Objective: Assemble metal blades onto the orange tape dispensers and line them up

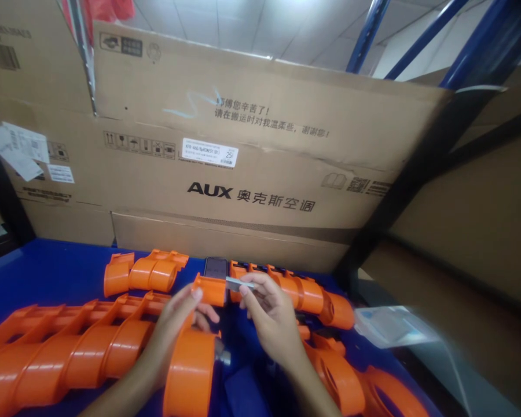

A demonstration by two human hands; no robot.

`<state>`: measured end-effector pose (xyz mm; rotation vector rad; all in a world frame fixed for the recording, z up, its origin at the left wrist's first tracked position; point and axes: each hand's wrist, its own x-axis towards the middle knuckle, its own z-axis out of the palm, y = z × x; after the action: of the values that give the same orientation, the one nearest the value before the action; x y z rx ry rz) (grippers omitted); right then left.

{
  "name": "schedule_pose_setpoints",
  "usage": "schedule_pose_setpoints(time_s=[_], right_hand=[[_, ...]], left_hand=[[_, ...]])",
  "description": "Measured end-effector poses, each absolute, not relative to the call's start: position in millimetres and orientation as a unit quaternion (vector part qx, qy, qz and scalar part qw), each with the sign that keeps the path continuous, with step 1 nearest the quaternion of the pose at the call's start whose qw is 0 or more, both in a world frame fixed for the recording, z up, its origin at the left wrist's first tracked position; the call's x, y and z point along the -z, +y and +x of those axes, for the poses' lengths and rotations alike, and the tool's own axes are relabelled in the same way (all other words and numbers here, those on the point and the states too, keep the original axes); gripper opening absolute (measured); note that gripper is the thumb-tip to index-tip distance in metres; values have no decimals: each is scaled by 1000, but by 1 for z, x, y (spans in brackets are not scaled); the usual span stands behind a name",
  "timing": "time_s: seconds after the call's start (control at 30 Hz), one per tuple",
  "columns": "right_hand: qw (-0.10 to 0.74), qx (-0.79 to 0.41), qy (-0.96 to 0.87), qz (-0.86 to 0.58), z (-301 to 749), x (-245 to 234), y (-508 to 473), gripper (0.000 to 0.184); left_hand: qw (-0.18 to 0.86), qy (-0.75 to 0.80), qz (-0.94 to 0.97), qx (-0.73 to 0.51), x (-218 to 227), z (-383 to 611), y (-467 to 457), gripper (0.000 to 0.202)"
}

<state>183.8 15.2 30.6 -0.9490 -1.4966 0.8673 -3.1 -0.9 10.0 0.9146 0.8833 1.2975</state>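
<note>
My left hand (180,318) is closed on a curved orange plastic piece (212,291), its thumb lying along the near side. In my right hand (271,318), a small flat grey metal strip (233,284) is pinched between thumb and fingers. The strip's left end meets the right edge of the orange piece; whether it is sharpened, I cannot tell. Just below my left hand stands a larger orange ring-shaped part (190,370), with a small metal fitting (223,353) showing at its right side.
A row of orange curved parts (87,353) spans the left of the blue surface (65,260). More orange parts (306,292) lie to the right, near a clear plastic bag (395,324). A dark rectangular object (216,266) lies before the cardboard wall (264,145). A dark post (386,202) rises at right.
</note>
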Motion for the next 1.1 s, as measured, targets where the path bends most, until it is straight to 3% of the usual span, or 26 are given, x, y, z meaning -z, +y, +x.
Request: schedule_pose_setpoints(time_s=[0.6,0.8,1.1], right_hand=[[519,-329,-673,-412,181,-22,18,19],[554,-278,-650,-440,178,-23,18,26],[556,-246,-651,-455,185,-28,19,23]], left_hand=[[602,367,469,-532,5,1,-4,32],[608,373,422,-559,3,3,-2,32],[600,390,397,-575,-12,3,-3,35]])
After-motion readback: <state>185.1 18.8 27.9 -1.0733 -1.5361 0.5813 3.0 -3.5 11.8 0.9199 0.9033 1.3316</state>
